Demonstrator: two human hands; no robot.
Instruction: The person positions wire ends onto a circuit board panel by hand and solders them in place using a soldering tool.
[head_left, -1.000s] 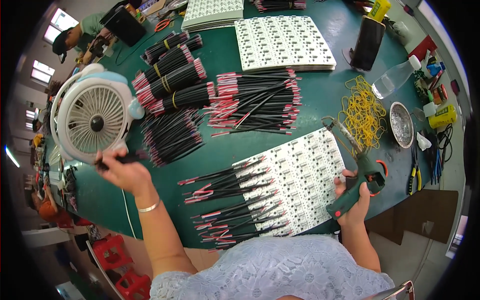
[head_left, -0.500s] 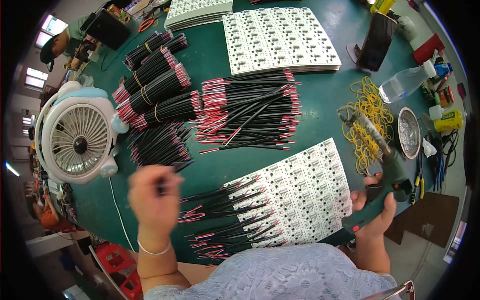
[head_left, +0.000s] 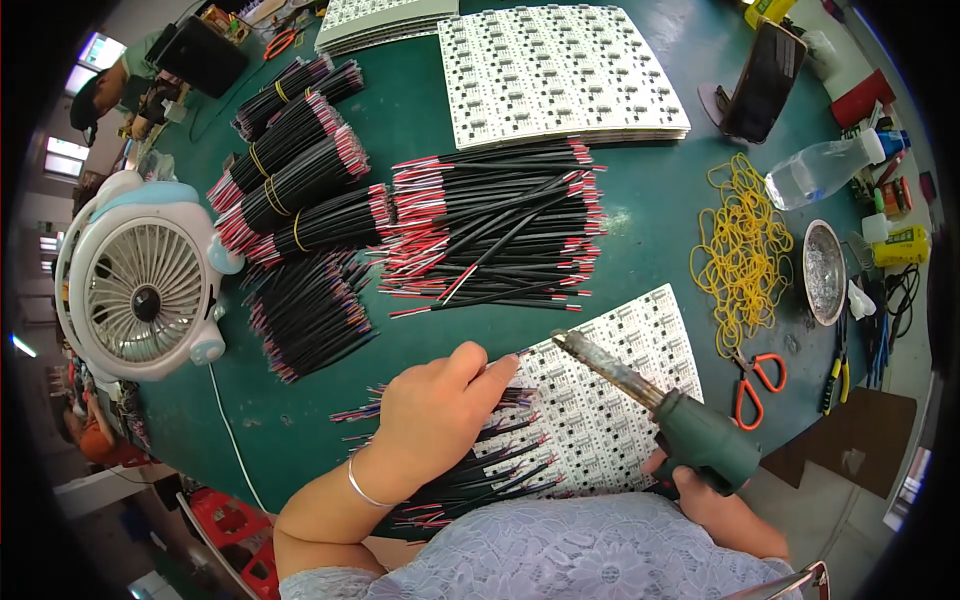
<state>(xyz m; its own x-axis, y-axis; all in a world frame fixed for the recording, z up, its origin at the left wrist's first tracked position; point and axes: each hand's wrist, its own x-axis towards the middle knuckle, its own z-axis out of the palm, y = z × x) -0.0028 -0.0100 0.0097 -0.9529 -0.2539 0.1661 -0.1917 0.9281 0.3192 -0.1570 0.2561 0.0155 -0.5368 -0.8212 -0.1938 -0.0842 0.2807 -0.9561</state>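
Note:
My left hand (head_left: 440, 405), a bracelet on its wrist, reaches over the left edge of a white circuit board sheet (head_left: 610, 400). Its fingers pinch a short black wire, mostly hidden by the hand; only a bit of its end shows at the fingertips. A row of black wires (head_left: 500, 475) with red and white ends runs below the hand, lying over the sheet's left side. My right hand (head_left: 705, 497) is wrapped round the handle of a green soldering gun (head_left: 705, 440). The gun's metal tip is over the sheet's upper edge, just right of my left fingertips.
Loose wires (head_left: 490, 230) and banded bundles (head_left: 300, 190) lie beyond, with a smaller wire pile (head_left: 310, 310). Board stacks (head_left: 560, 75) stand at the back. A fan (head_left: 145, 290) is left; yellow rubber bands (head_left: 740, 250), orange-handled scissors (head_left: 755, 385), a metal bowl (head_left: 824, 272) and a bottle (head_left: 820, 172) are right.
My left hand has moved right from beside the small wire pile to the sheet's edge. The soldering gun has swung left and down over the sheet, uncovering the scissors.

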